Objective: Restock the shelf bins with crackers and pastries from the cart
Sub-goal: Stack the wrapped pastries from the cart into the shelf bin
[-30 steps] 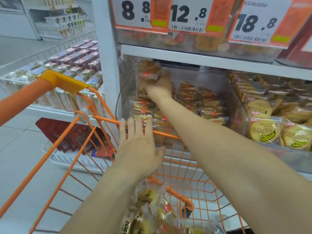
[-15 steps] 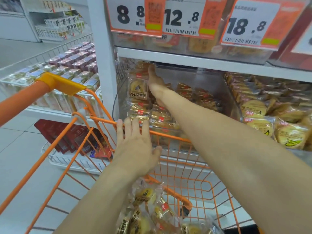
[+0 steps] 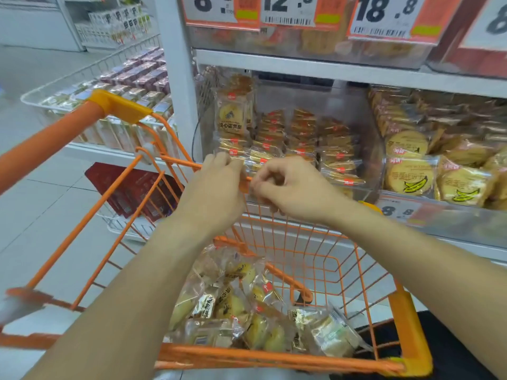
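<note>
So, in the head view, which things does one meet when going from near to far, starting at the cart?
Wrapped pastries in the cart → left hand and right hand at the cart's far rim → cracker packs in the shelf bin → price tags above.

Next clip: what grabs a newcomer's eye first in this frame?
The orange cart fills the foreground, with wrapped pastries heaped in its basket. Above its far rim the left hand and right hand meet, fingers curled, seemingly holding nothing. Behind them sit a clear shelf bin of stacked packets and big price tags overhead.
</note>
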